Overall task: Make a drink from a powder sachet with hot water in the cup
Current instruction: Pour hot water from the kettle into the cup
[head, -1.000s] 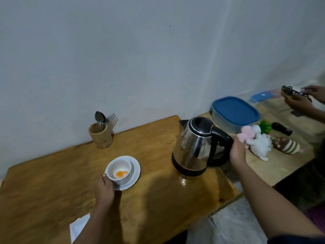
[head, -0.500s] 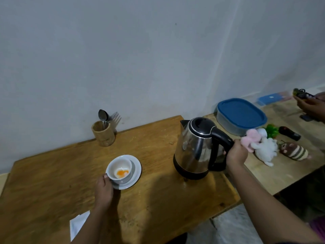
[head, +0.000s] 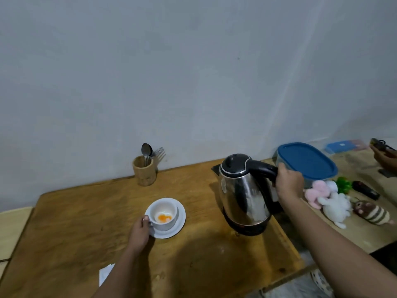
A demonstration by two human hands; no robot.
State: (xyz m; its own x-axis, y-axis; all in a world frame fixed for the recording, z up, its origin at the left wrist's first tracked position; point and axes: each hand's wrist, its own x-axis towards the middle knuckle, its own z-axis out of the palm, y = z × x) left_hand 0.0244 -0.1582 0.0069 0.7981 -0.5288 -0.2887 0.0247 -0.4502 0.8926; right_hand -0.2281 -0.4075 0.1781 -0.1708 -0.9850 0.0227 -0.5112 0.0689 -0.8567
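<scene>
A white cup [head: 164, 213] with orange powder at its bottom stands on a white saucer [head: 179, 222] on the wooden table [head: 86, 222]. My left hand [head: 140, 230] holds the cup by its handle. A steel electric kettle [head: 242, 190] with a black lid and handle is tilted above its black base [head: 247, 227]. My right hand [head: 289, 182] grips the kettle's handle. A white sachet [head: 105, 273] lies near the table's front edge, partly hidden by my left arm.
A wooden holder [head: 144, 171] with a spoon and forks stands by the wall. On the adjoining table to the right are a blue-lidded box [head: 307, 161], plush toys [head: 330, 197] and a dark bottle [head: 364, 189]. Another person's hand [head: 384, 155] holds something at far right.
My right hand closed on the kettle's handle and lifted the kettle off its base, tilting it. My left hand stays on the cup.
</scene>
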